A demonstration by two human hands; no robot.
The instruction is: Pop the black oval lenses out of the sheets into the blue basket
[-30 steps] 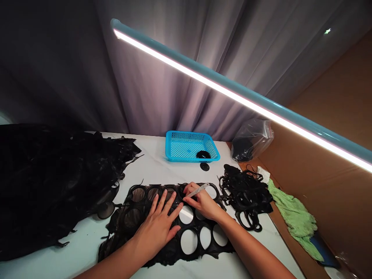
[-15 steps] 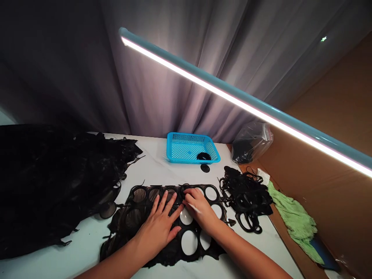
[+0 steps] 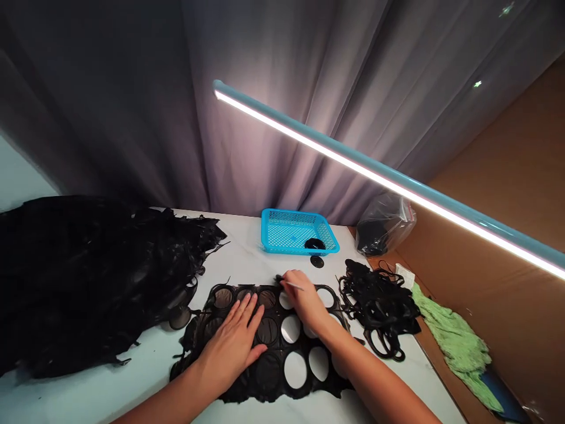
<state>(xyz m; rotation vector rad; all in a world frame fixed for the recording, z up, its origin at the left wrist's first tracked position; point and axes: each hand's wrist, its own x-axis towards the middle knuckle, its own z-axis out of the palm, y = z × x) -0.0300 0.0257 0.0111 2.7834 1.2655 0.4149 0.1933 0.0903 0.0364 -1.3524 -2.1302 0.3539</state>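
Note:
A black rubbery sheet (image 3: pixel 289 353) with rows of rings lies flat on the white table. Rings on its right side show white through them, while those on the left are filled with dark film. My left hand (image 3: pixel 236 338) rests flat on the sheet's left part, fingers spread. At the sheet's far edge, my right hand (image 3: pixel 304 300) is closed round a thin pale stick-like tool (image 3: pixel 293 285), whose exact kind I cannot make out. A small black piece (image 3: pixel 279 278) shows at its fingertips; whether it is gripped is unclear.
A blue basket (image 3: pixel 269 250) holds a black disc, and another black disc (image 3: pixel 316 262) lies before it. Black sheets (image 3: pixel 97 282) are heaped at left, black scraps (image 3: pixel 379 306) at right. Beyond are a plastic bag (image 3: pixel 384 227), a green cloth (image 3: pixel 454 335) and a lamp (image 3: pixel 353 156) overhead.
My right hand has moved away to the sheet's far edge with a black piece at its fingertips. The ring it was working at now shows white. My left hand stays flat on the sheet.

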